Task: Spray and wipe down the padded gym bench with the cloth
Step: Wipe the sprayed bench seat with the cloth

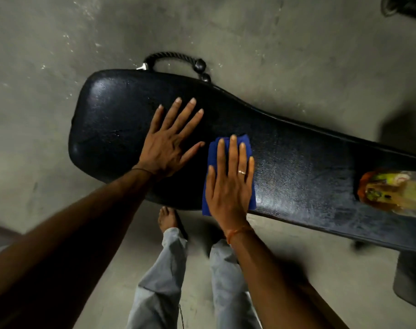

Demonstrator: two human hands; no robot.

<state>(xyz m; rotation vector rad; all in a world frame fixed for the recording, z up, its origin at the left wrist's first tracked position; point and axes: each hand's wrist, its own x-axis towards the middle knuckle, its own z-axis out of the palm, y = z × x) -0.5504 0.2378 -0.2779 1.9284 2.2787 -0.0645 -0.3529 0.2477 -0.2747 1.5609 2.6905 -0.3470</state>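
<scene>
— Grip? L to R.
— Left hand (165, 148) flat, fingers spread, on wide end of bench (297, 167), holding nothing. Right hand (228, 184) flat too, pressing blue cloth (245, 144) onto pad, near front edge.
— Spray?
— Bottle (392, 193) lying on bench far right, blurry.

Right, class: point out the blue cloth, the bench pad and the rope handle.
blue cloth (209, 162), head view, bare left edge.
bench pad (112, 129), head view, wide end.
rope handle (171, 55), head view, top of loop.
</scene>
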